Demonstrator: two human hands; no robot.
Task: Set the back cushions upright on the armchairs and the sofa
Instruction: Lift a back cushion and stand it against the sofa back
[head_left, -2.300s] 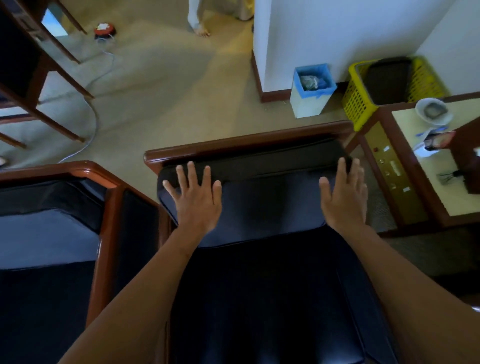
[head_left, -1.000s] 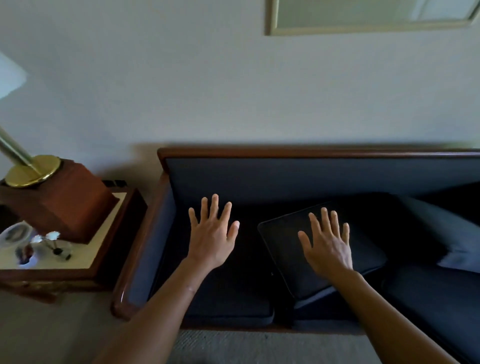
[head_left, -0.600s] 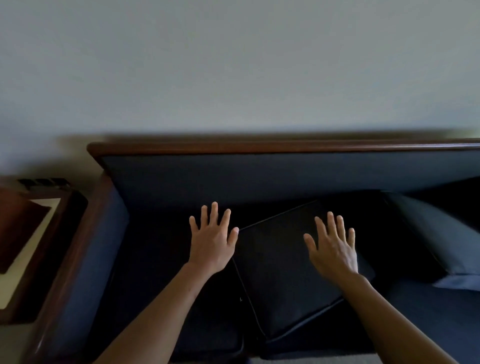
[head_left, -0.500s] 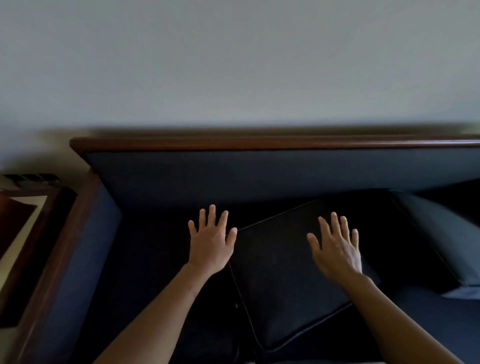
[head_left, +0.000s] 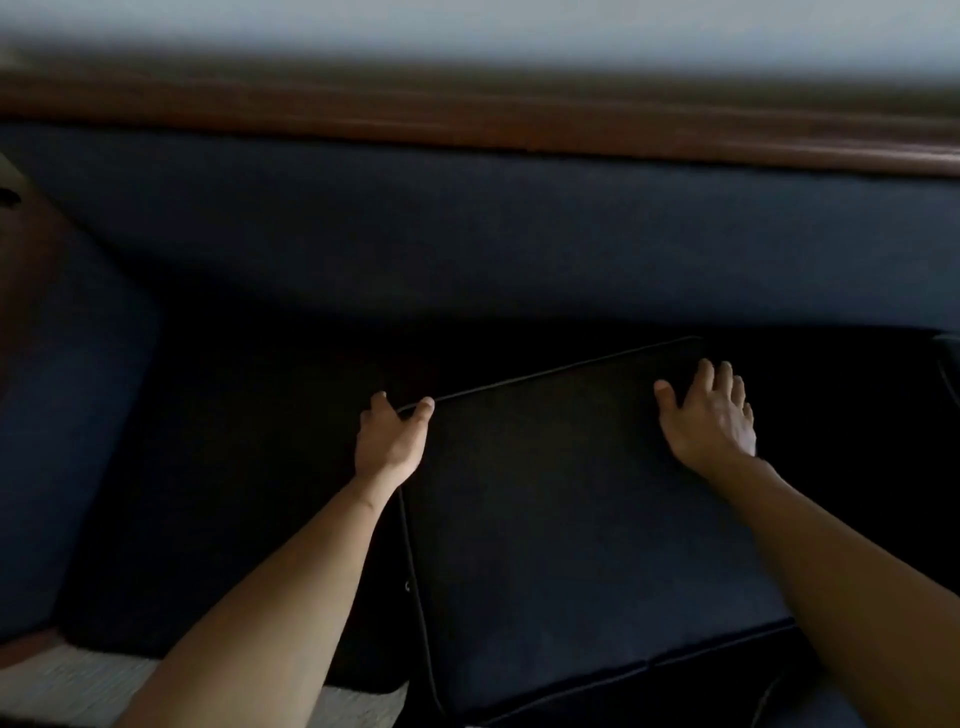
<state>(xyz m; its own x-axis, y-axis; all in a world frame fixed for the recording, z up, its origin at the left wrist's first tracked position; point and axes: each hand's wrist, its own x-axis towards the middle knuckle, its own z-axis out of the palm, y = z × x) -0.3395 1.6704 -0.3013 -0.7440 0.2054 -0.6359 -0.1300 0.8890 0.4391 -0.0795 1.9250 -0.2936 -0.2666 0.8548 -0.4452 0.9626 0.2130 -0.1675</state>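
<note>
1. Dark navy square fabric back cushion (head_left: 561, 509): lies flat and askew on the seat, in front of the navy upholstered sofa backrest (head_left: 467, 234).
2. Left hand (head_left: 389, 441): thumb and fingers curled round the far-left corner, gripping.
3. Right hand (head_left: 709, 415): fingers near straight, resting on the far-right corner, gripping nothing.
4. Step: taking hold. Next, likely: close the right hand, then tip the far edge up against the backrest.

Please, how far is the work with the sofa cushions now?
Done: nothing visible here. In hand: the dark square fabric back cushion lies flat on the sofa seat; the left hand grips its far corner, the right hand rests on the other. Left: stand it against the dark blue backrest.
</note>
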